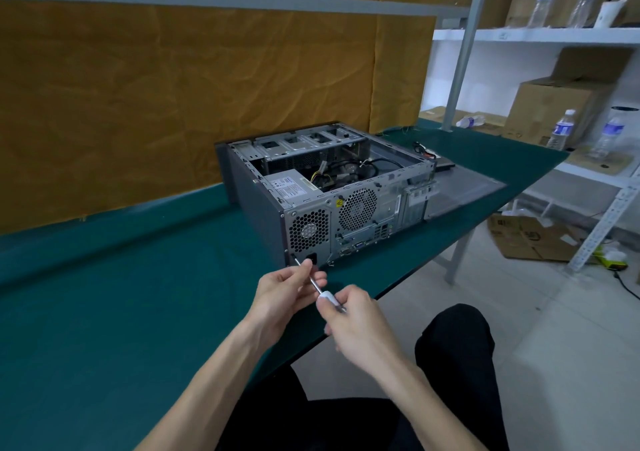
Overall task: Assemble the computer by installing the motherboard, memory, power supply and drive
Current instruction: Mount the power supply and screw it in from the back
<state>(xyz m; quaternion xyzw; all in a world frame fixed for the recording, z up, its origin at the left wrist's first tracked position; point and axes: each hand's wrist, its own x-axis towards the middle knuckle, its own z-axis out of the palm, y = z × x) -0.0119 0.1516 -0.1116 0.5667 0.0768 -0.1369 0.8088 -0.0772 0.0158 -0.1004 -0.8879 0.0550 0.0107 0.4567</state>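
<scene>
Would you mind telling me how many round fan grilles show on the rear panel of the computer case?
2: the power supply grille at the lower left by the screwdriver tip, and a second fan grille to its right, higher up. None seem hidden.

The case (332,190) lies on the table (121,294), hands (287,293) before it, shelves (540,34) to the right.

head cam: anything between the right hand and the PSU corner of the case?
Only the screwdriver: the right hand grips its white handle, the left hand pinches the shaft, and the tip meets the case rear at its lower left corner.
</scene>
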